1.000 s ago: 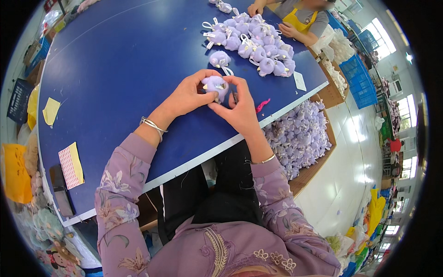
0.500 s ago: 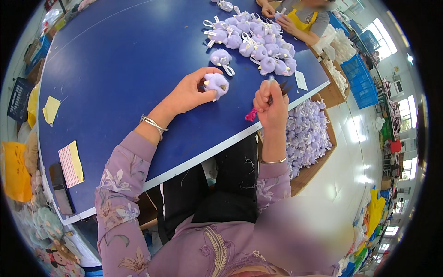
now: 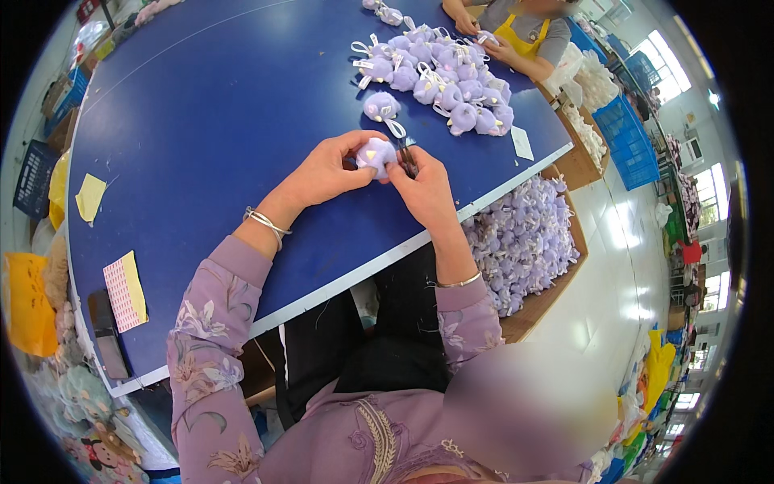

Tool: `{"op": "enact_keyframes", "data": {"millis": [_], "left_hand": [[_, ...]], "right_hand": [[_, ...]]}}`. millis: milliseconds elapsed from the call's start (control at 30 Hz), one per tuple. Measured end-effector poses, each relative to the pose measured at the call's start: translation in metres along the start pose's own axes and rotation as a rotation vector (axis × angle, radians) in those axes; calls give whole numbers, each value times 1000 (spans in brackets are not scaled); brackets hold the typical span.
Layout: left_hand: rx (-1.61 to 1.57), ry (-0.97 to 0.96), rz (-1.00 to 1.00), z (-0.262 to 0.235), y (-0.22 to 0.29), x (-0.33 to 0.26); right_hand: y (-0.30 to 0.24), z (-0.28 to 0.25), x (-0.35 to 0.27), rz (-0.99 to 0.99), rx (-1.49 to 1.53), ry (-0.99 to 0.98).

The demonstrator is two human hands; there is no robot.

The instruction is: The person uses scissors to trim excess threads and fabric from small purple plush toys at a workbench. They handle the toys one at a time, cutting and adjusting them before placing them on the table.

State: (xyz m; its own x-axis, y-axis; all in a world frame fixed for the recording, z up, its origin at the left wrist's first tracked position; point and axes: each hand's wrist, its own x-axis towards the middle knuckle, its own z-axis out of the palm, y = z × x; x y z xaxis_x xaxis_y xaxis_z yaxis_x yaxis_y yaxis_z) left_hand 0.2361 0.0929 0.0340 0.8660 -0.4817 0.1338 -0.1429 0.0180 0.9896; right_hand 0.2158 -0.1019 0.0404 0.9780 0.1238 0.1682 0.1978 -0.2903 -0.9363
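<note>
The left hand [image 3: 326, 171] pinches a small, soft lilac plush ball [image 3: 376, 155] (probably light, squashy) while the right hand [image 3: 425, 189] grips dark snips [image 3: 407, 159] beside it.

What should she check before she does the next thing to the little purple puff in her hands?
1. Left hand has hold of the purple puff: ok, fingers wrap it from the left.
2. Right hand is at the puff: ok, its fingertips meet it; a small dark tool sits in them, kind cannot tell.
3. Puff is over the blue table, not past the edge: ok.
4. Finished pile is apart from the hands: ok, bare table lies between.
5. Box of purple puffs beside the right arm is stocked: ok.
6. Ribbon on the held puff is tied: cannot tell, fingers cover it.
</note>
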Motion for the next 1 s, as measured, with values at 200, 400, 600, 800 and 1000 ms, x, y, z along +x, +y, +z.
{"op": "enact_keyframes", "data": {"millis": [200,400,600,800,1000], "left_hand": [[-23,44,12,1,2,1],[58,57,-11,7,5,-1],[-2,49,-34,1,4,1],[30,-26,-43,-2,4,2],[169,31,-57,7,7,-1]], "right_hand": [[-3,-11,1,156,20,-144],[-4,0,-7,76,127,-88],[-5,7,-12,25,145,-92],[4,6,-13,-18,122,-82],[5,7,-15,-170,-17,-60]]}}
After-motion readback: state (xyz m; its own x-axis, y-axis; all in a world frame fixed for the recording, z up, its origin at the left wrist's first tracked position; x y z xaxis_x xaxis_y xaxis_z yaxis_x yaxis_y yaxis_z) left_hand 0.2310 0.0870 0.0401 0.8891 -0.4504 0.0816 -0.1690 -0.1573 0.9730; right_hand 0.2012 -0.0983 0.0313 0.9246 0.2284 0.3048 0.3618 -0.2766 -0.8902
